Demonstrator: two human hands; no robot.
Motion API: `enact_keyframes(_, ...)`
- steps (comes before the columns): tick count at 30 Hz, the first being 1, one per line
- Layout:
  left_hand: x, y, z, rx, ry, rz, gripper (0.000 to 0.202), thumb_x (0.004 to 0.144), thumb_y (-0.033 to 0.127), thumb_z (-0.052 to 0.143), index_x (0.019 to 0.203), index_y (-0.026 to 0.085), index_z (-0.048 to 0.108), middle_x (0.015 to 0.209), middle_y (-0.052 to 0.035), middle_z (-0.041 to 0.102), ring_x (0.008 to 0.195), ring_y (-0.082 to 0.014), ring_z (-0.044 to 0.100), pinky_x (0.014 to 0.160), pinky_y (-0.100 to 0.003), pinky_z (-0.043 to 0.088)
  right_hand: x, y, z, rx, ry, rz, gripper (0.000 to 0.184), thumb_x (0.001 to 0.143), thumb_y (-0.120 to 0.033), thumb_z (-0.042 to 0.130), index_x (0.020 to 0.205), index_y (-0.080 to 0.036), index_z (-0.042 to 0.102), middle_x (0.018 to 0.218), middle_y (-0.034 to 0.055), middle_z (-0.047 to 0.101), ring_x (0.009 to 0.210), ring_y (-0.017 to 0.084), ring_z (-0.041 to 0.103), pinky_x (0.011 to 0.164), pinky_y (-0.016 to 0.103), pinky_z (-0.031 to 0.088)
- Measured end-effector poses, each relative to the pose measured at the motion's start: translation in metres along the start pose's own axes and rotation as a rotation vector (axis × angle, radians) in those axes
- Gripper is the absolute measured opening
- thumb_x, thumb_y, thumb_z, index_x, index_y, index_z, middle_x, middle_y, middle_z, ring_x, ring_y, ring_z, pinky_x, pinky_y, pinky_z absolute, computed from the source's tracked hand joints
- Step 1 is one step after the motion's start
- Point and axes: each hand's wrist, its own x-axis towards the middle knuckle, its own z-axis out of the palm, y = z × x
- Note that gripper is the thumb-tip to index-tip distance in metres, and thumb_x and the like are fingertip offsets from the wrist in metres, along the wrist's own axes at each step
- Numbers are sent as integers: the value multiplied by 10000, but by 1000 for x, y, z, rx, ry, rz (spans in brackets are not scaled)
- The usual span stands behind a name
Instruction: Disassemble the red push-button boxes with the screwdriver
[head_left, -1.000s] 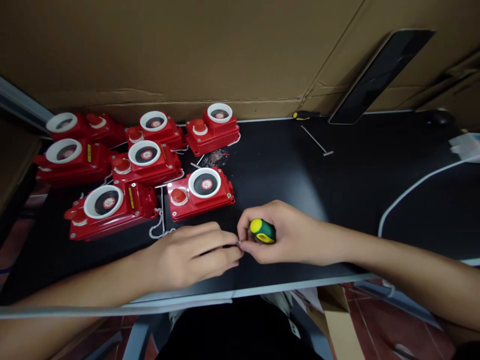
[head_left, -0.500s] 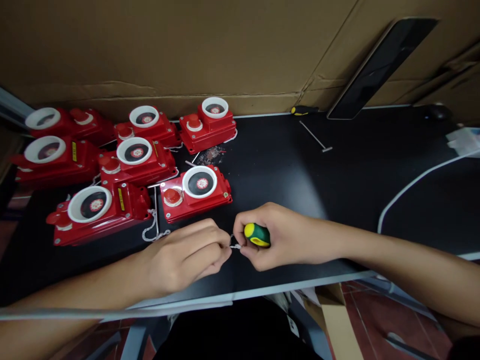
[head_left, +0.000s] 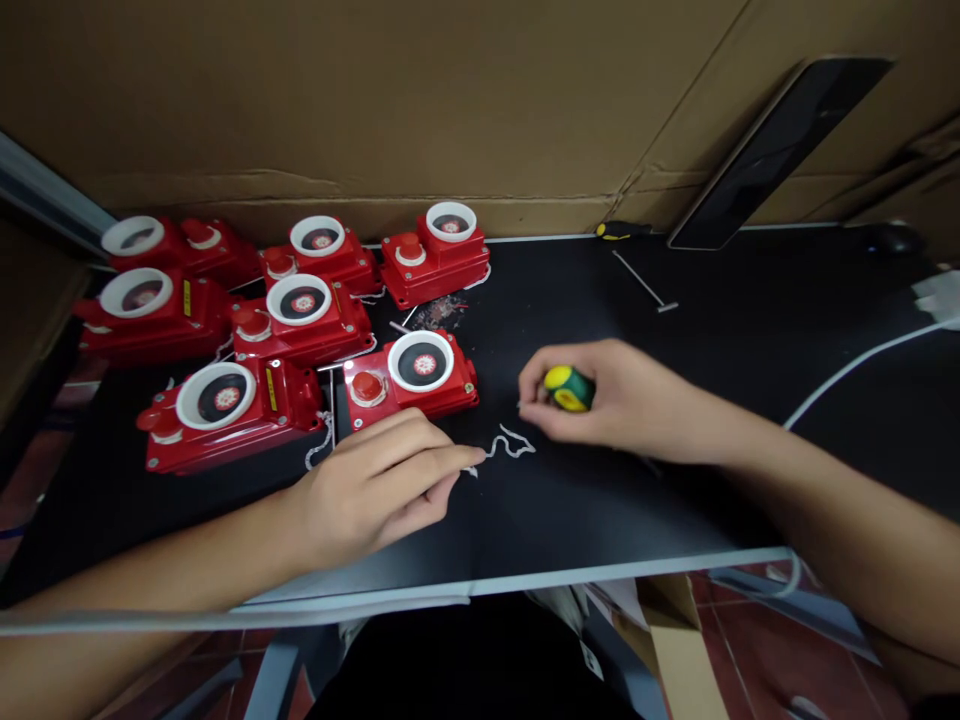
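- Left hand (head_left: pixel 382 488), lower middle of the frame; fingertips on white string (head_left: pixel 517 448); I can't tell whether its grip pinches;
- Right hand (head_left: pixel 611 400), right of centre; grip curled around green-and-yellow handle (head_left: pixel 570 388)

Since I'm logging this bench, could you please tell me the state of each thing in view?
Left grip: touching white cord
White cord: loose, wavy
Right grip: closed
Green-yellow handle: held in right grip
Red units: closed
Rightmost T-bar: lying flat
Yellow-black handle: lying flat
Black panel: leaning against cardboard
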Motion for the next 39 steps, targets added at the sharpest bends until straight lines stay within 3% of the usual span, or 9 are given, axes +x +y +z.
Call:
enact_keyframes(6, 1, 0, -4, 13, 27, -18, 236, 982, -24, 720, 1121, 159, 770, 978, -53, 754, 823, -138, 739, 768, -233, 631, 22, 35, -54, -536, 372, 180, 163, 883, -315, 818, 806, -245, 693, 713, 39, 656, 690, 224, 606, 740, 371, 456)
enact_keyframes(13, 0, 1, -5, 12, 30, -56, 162, 1024, 61, 745, 1114, 194, 772, 964, -27, 797, 779, -108, 767, 738, -179, 632, 17, 33, -80, -751, 402, 371, 104, 935, -204, 746, 844, -192, 697, 752, 71, 653, 716, 198, 554, 801, 386, 449)
enact_keyframes(17, -2, 0, -5, 5, 13, -64, 138, 1026, 64, 746, 1088, 188, 748, 974, -23, 788, 720, -86, 729, 702, -164, 607, 9, 25, -84, -713, 482, 315, 39, 936, -179, 741, 903, -197, 736, 873, 118, 757, 814, 238, 642, 838, 399, 470)
enact_keyframes(19, -2, -1, -5, -1, 20, -56, 132, 1029, 58, 745, 1077, 180, 733, 976, -26, 780, 753, -92, 734, 742, -171, 613, 5, 19, -73, -593, 359, 199, 77, 978, -283, 757, 968, -208, 774, 943, 99, 799, 829, 232, 678, 818, 375, 489)
enact_keyframes(22, -2, -2, -6, 12, 10, -44, 113, 1048, 66, 733, 1085, 172, 730, 998, -40, 781, 848, -111, 774, 826, -183, 626, -2, 7, -36, -349, -53, 0, 362, 972, -539, 831, 1134, -218, 798, 968, 39, 805, 815, 204, 713, 777, 327, 515)
enact_keyframes(24, -2, -3, -6, 16, -13, -37, 100, 1066, 82, 720, 1105, 173, 733, 1020, -48, 787, 883, -118, 789, 849, -189, 632, -6, 2, -4, -315, -197, -113, 518, 921, -525, 916, 1297, -206, 756, 1016, 32, 798, 858, 201, 724, 804, 313, 521)
enact_keyframes(28, -3, -3, -2, 8, -9, -35, 154, 1052, 69, 731, 1167, 171, 715, 1032, -53, 786, 891, -128, 791, 860, -206, 649, -10, -1, 37, -478, -244, -293, 95, 1070, -241, 734, 1125, -167, 757, 1071, 85, 772, 853, 191, 696, 744, 310, 466)
enact_keyframes(33, -4, 0, 0, -12, 22, -96, 409, 1027, 70, 703, 1426, 118, 621, 1182, -117, 761, 834, -102, 757, 855, -218, 668, 1, 4, 5, -321, 91, -280, 103, 1039, -285, 715, 987, -208, 761, 958, 65, 797, 839, 203, 727, 807, 323, 514)
enact_keyframes(39, -5, 1, -6, 60, 83, -48, 351, 979, 0, 595, 1293, 144, 654, 1108, -86, 775, 884, -124, 754, 845, -230, 640, 28, 13, -46, -388, 591, -183, 115, 959, -352, 774, 920, -251, 813, 948, 56, 848, 908, 274, 798, 902, 392, 585)
